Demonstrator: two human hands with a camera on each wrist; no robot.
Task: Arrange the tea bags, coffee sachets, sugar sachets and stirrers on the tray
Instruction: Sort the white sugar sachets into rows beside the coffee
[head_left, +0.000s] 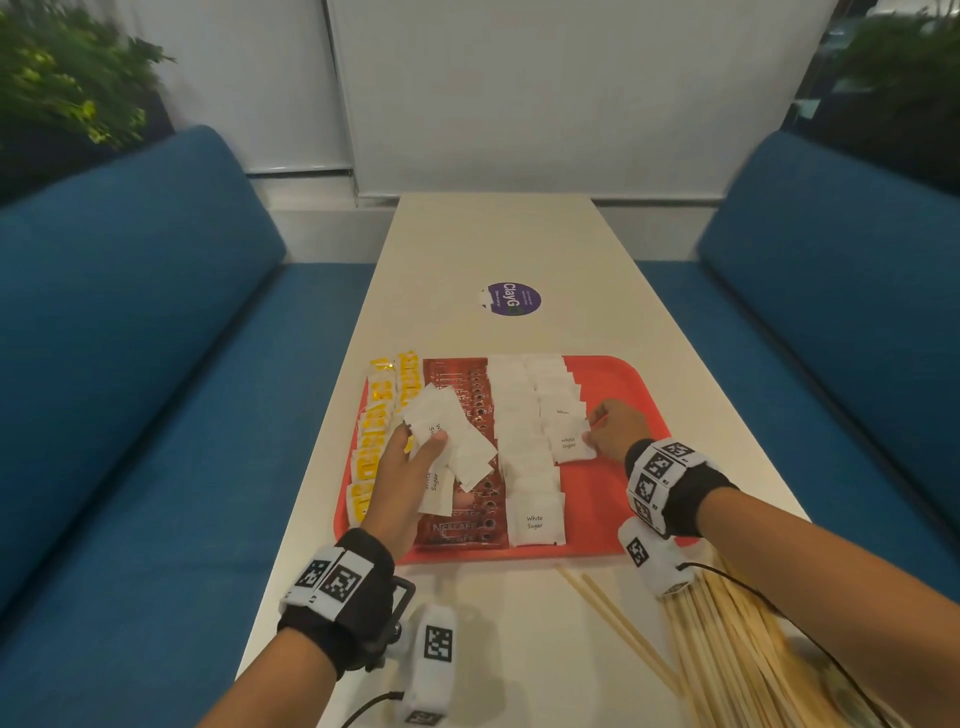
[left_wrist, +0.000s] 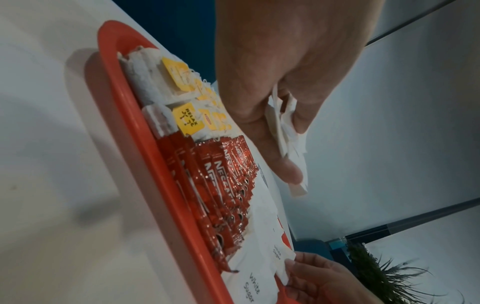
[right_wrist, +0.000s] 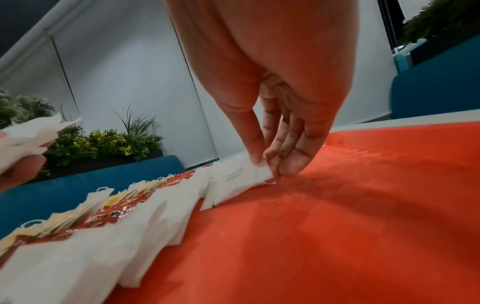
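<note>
Right hand: the right hand (head_left: 615, 427) is pinching the near-right corner of a white sugar sachet (head_left: 569, 446) between thumb and fingertips (right_wrist: 291, 170), setting it down on the tray (head_left: 631, 382).
Left hand: the left hand (head_left: 410, 470) is clasping a loose fan of spare sugar sachets (head_left: 449, 441), thumb on top, hovering above the coffee row.
Sachet being placed: it is lying at the near end of the second sugar column, overlapping the one just beyond the pinch.
Left of the pinch: a first sugar column (head_left: 530, 467) is running alongside, then the red coffee sachets (head_left: 470, 525), then the yellow-tagged tea bags (head_left: 371, 441) at the tray's far-left edge.
Right of the pinch: bare red tray floor is showing.
Behind the right wrist: the wooden stirrers (head_left: 727, 654) are lying on the table (head_left: 493, 244), off the tray.
Risk, right side: dragging the pinched corner sideways is likely to skew the overlapped column, since the sachets are only resting on each other.
Risk, left side: the fanned stack is looking loosely held; a slackening thumb could be dropping sachets onto the coffee row.
Risk, wrist: the right wrist strap is sitting close above the stirrers and could be scattering them.
</note>
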